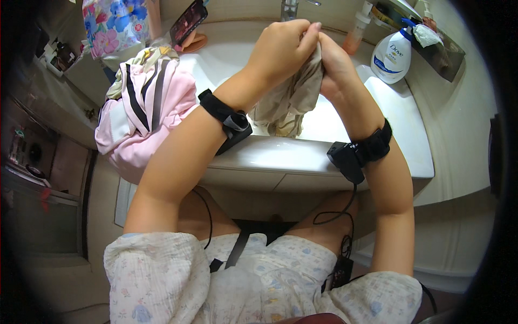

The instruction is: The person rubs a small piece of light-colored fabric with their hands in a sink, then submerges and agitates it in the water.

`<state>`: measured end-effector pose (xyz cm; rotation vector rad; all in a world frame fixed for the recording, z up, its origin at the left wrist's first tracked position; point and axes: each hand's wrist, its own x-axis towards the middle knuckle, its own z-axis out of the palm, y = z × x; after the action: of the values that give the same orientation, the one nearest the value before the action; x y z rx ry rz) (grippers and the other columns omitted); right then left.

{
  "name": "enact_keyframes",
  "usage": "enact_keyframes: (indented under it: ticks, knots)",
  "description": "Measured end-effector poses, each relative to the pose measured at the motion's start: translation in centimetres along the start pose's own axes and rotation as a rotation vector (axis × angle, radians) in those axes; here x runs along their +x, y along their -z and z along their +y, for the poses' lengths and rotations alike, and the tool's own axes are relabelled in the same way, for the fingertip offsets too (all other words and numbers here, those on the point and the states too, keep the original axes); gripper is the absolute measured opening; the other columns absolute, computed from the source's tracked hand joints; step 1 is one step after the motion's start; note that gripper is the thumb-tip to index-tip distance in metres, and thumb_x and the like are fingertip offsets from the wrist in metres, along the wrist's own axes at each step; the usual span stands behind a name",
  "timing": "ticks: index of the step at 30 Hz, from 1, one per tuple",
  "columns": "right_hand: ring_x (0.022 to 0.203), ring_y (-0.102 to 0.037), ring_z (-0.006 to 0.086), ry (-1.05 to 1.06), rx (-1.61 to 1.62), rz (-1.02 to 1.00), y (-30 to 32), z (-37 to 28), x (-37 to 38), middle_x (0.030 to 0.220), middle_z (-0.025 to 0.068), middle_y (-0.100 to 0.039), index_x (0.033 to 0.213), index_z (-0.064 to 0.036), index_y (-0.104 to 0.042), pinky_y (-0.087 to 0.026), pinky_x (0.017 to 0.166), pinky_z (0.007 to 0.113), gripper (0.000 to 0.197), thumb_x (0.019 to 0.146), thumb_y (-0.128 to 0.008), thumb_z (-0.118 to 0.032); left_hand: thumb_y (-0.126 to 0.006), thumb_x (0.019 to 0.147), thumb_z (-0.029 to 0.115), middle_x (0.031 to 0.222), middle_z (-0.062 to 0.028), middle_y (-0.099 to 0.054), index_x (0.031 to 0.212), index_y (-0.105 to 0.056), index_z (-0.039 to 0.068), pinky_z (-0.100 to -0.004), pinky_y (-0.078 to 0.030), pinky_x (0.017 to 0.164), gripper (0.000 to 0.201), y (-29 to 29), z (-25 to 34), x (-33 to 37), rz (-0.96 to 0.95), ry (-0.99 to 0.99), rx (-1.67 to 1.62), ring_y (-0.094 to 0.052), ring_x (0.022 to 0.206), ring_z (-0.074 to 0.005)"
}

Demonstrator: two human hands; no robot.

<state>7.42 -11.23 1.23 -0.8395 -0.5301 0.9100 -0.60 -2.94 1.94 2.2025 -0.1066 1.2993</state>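
Above the white sink (337, 127), a wet-looking beige cloth (302, 97) hangs down in folds from both my hands. My left hand (286, 46) is closed in a fist round the top of it, thumb up. Pressed close beside it, my right hand (335, 62) grips the same cloth, its fingers mostly hidden behind the left hand and the fabric. The cloth's lower end reaches down into the basin. What kind of garment it is, I cannot tell. Each forearm wears a black strap with a small device.
A pile of pink clothes (154, 113) with black stripes lies on the counter at left. Behind it stand a floral package (121, 24) and a phone (188, 22) on a stand. A faucet (290, 9) rises at the back; a white pump bottle (392, 56) stands right.
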Motion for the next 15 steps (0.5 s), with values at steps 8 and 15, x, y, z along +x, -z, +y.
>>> enact_keyframes:
  ticks: [8, 15]
  knots:
    - [0.075, -0.058, 0.0169, -0.075, -0.055, -0.056, -2.4, -0.2, -2.0, 0.083, 0.0068, -0.060, 0.088, -0.0002, -0.055, -0.048, 0.071, 0.032, 0.022, 0.089, -0.042, -0.018, -0.043, 0.091, 0.028, 0.053, -0.0146, -0.046, 0.069, -0.051, -0.005, -0.0343, -0.036, 0.049, 0.040, 1.0, -2.2, 0.5, 0.198, 0.218, 0.105, -0.039, 0.048, -0.0221]
    - [0.080, -0.057, 0.0186, 0.021, 0.022, -0.036, 0.8, 0.1, 0.5, 0.089, 0.0097, -0.058, 0.092, 0.0012, -0.053, -0.048, 0.073, 0.034, 0.023, 0.090, -0.041, -0.018, -0.046, 0.091, 0.025, 0.056, -0.0160, -0.049, 0.075, -0.053, -0.005, -0.0326, -0.037, 0.050, 0.035, 0.0, -0.3, -0.3, -0.004, 0.105, 0.000, -0.038, 0.049, -0.0215]
